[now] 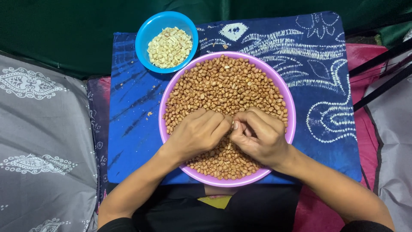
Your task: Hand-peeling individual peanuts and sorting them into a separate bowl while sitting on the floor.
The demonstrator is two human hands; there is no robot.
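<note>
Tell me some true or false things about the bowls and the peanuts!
1. The big bowl is purple. True.
2. The small blue bowl holds brown peanuts. False: its peeled peanuts are pale.
3. Both hands are over the big bowl. True: the left hand and right hand meet above the brown peanuts.
4. The blue bowl sits to the right of the big bowl. False: it is up and to the left.
5. The bowls rest on a blue patterned cloth. True.
</note>
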